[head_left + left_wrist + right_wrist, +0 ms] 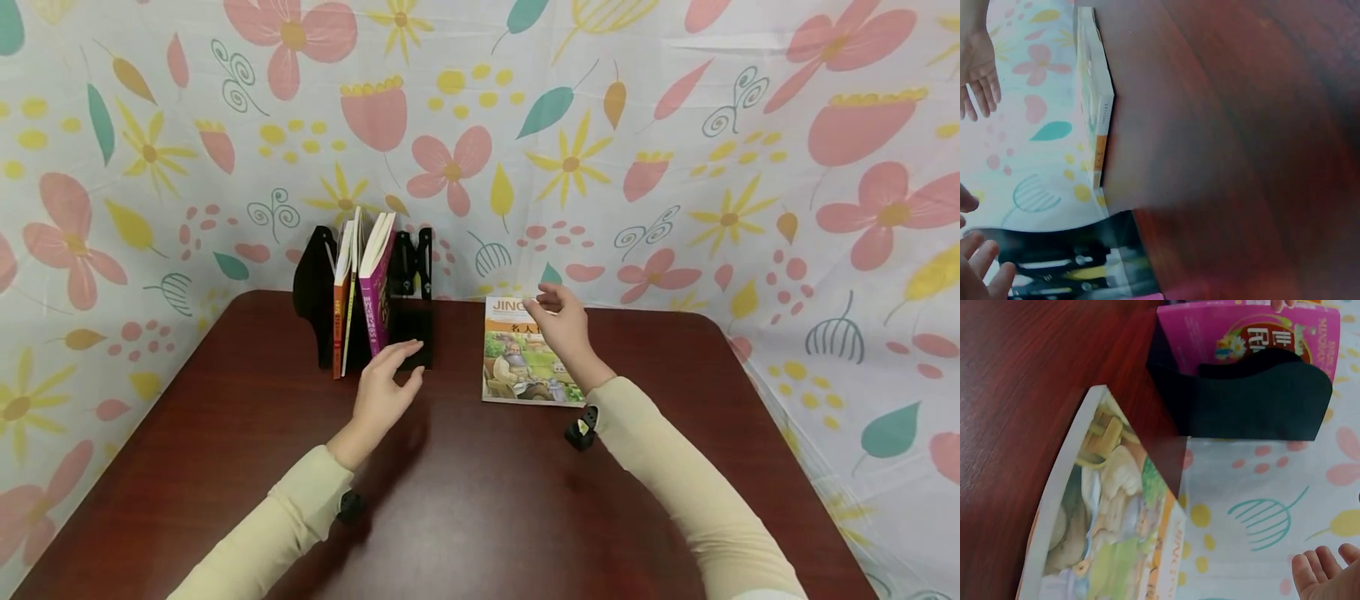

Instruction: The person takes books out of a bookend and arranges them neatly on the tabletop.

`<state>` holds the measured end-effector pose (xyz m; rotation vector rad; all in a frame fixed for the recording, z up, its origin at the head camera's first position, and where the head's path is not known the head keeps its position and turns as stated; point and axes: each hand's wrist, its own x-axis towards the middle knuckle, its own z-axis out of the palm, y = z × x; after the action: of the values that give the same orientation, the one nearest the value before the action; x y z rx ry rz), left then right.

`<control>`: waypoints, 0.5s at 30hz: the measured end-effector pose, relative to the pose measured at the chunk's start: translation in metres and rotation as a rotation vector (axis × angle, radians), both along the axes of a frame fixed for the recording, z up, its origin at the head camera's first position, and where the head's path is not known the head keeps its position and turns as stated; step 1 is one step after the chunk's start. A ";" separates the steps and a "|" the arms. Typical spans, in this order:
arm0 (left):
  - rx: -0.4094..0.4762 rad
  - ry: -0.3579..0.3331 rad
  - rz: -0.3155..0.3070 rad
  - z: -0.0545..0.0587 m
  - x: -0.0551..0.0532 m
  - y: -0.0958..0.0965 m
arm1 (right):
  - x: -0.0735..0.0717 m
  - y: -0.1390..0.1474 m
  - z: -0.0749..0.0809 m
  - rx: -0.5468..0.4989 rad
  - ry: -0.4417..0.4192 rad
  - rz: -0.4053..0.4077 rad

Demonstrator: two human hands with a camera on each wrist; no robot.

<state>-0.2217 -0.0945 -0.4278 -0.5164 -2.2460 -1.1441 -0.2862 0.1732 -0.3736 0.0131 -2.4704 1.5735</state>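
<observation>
A paperback with an orange title band and a picture of a bearded figure lies flat on the table. My right hand hovers over its upper right part, fingers loosely bent and holding nothing. To the left, my left hand is in front of a black book holder, its fingers relaxed and nothing in them. Upright in the holder stand a purple book, a thin yellow-spined book and an orange-spined book. In the right wrist view the purple book's cover faces out above the holder's side panel.
The dark red-brown table ends at a wall hung with flower-printed cloth. The holder's right end panel rises behind the left hand. A black wrist camera hangs under the right sleeve.
</observation>
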 end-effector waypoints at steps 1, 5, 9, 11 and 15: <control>0.009 0.030 0.018 -0.002 0.001 -0.001 | 0.000 -0.002 0.001 -0.005 0.007 0.005; 0.070 0.132 0.108 -0.011 0.000 -0.005 | 0.001 -0.012 0.005 -0.031 0.028 0.027; 0.141 0.168 0.183 -0.016 -0.002 -0.010 | 0.001 -0.024 0.007 -0.055 0.059 0.050; 0.170 0.165 0.210 -0.018 -0.004 -0.013 | 0.000 -0.031 0.007 -0.064 0.078 0.061; 0.210 0.142 0.250 -0.020 -0.007 -0.018 | 0.000 -0.044 0.008 -0.071 0.110 0.088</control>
<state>-0.2282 -0.1129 -0.4477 -0.2175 -1.9758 -1.1571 -0.2864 0.1296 -0.3657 0.1944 -2.3583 1.6483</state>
